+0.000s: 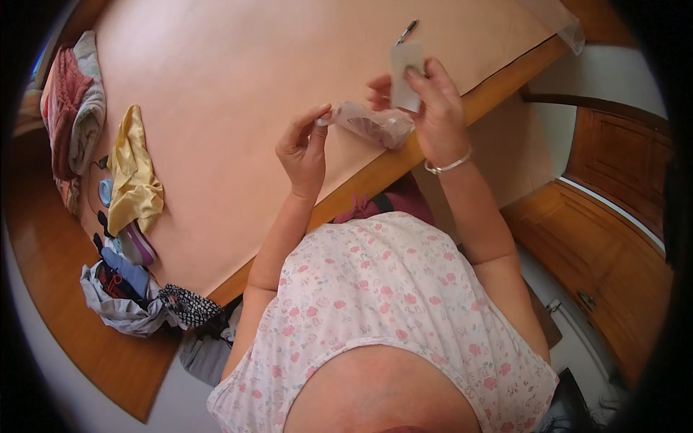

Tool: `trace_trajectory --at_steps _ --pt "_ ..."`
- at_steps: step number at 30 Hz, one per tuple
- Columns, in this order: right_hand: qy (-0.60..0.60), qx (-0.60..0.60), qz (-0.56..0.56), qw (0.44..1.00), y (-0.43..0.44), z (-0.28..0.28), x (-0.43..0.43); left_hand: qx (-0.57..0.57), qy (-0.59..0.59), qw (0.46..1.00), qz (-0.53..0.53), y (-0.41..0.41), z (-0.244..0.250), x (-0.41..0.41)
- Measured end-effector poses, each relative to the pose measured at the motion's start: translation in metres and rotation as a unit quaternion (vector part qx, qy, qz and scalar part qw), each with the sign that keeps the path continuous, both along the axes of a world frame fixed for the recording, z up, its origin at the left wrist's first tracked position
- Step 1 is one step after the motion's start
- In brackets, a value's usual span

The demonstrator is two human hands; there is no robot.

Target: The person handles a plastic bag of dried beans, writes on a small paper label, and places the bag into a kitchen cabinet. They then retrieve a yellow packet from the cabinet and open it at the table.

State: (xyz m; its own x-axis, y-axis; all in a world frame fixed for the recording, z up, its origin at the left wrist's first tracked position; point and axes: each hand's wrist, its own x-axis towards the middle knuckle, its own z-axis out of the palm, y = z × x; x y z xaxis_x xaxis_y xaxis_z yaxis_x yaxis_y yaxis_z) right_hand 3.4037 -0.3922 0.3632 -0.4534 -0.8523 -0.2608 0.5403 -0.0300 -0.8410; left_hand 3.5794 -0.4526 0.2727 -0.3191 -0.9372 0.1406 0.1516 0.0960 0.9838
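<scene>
My left hand [307,146] pinches one end of a clear plastic bag [373,124] between thumb and fingertips. The bag stretches right, above the wooden edge of a broad surface with a peach-coloured cover [233,81]. Up and to the right, my right hand [433,111] holds a flat, pale rectangular item [406,76] under its thumb; its exact kind cannot be told. The bag's far end lies near the heel of that hand, and whether they touch is unclear. Just beyond the pale item, a pen [407,31] rests on the cover.
A yellow satin cloth [132,173] lies at the left, beside folded blankets [78,108] and a blue round item [105,192]. A bag of clothes [122,303] stands at the lower left. Clear plastic sheeting [568,32] hangs over the far right corner. Wooden doors [590,260] are on the right.
</scene>
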Motion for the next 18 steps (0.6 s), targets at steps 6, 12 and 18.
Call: trace_trajectory --at_steps 6,12,18 --pt "0.033 0.032 0.071 0.996 -0.019 -0.031 0.012 0.271 0.174 0.940 -0.114 -0.008 0.004 0.009" --pt "0.097 0.062 0.047 0.992 0.000 -0.038 0.000 0.025 -0.171 0.982 -0.076 -0.011 0.022 0.010" --pt "0.056 -0.007 0.023 0.998 0.015 -0.020 0.006 0.125 -0.091 0.964 -0.215 -0.040 0.034 0.016"
